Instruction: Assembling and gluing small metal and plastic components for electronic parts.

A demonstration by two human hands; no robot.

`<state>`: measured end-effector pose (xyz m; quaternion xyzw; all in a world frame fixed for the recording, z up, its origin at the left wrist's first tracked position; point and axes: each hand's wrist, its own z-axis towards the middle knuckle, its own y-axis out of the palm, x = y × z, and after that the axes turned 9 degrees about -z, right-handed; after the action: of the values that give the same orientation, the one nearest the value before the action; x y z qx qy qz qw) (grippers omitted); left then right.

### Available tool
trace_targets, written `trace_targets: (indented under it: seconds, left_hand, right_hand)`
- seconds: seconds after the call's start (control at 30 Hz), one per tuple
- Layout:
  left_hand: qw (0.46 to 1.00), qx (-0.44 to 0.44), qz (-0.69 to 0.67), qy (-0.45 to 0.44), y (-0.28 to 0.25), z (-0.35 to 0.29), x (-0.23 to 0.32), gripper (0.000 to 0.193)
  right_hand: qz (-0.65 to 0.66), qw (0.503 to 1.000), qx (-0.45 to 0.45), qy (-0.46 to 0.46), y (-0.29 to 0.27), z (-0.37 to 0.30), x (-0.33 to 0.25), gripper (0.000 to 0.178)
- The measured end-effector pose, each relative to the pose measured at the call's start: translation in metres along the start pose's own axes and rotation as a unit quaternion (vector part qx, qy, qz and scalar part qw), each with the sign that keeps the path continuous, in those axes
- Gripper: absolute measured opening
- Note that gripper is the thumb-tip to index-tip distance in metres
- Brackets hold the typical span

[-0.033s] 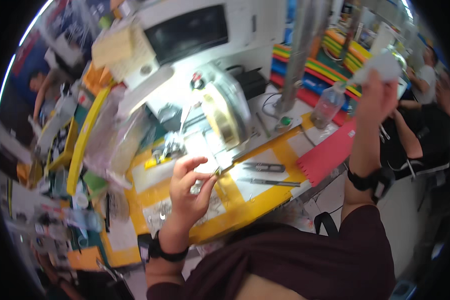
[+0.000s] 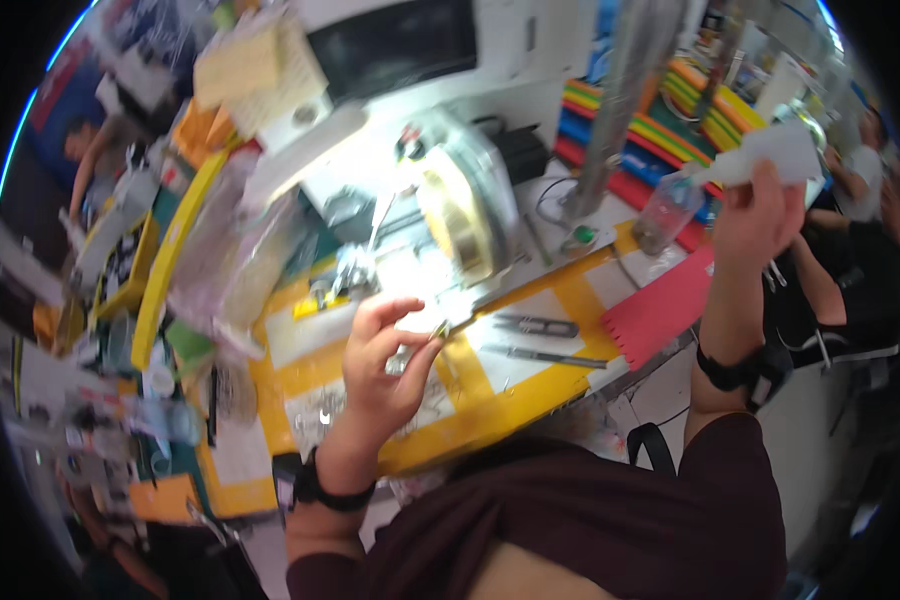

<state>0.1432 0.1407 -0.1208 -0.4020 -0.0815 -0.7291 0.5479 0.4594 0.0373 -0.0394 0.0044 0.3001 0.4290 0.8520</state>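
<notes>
In the head view, the left hand is raised over the bench, thumb and one finger pinched together on a small piece. The piece sits right at the fingertips and juts past them to the right, toward the lit machine; its exact shape is too blurred to tell. Another finger of this hand stands apart above the pinch.

The right hand is held up well apart from the left, fingers closed around the lower part of a white bottle. The bottle rises above the fingers and lies tilted, its narrow end to the left, near a clear bottle.

Snips and tweezers lie side by side on the bench, right of the piece, with a red sheet farther right.
</notes>
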Motion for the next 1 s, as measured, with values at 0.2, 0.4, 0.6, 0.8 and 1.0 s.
trace_targets:
  seconds: [0.2, 0.4, 0.6, 0.8, 1.0]
  left_hand:
    - [0.999, -0.010, -0.044, -0.024, -0.004, 0.009, -0.008, 0.011]
    - [0.994, -0.034, -0.065, -0.082, -0.010, 0.003, -0.003, 0.009]
    - [0.994, -0.037, -0.066, -0.076, -0.010, 0.002, -0.003, 0.008]
    - [0.993, -0.027, -0.079, -0.084, -0.009, 0.003, -0.003, 0.009]
    - [0.993, -0.036, -0.076, -0.082, -0.010, 0.004, -0.002, 0.008]
  right_hand:
    - [0.085, 0.949, -0.243, 0.183, 0.080, -0.054, -0.009, 0.034]
    - [0.067, 0.892, -0.438, 0.089, 0.129, -0.053, 0.002, 0.036]
    - [-0.002, 0.887, -0.457, 0.070, 0.130, -0.053, 0.001, 0.033]
    - [-0.027, 0.884, -0.465, 0.038, 0.135, -0.055, 0.000, 0.033]
    - [-0.037, 0.899, -0.437, -0.001, 0.132, -0.056, 0.002, 0.031]
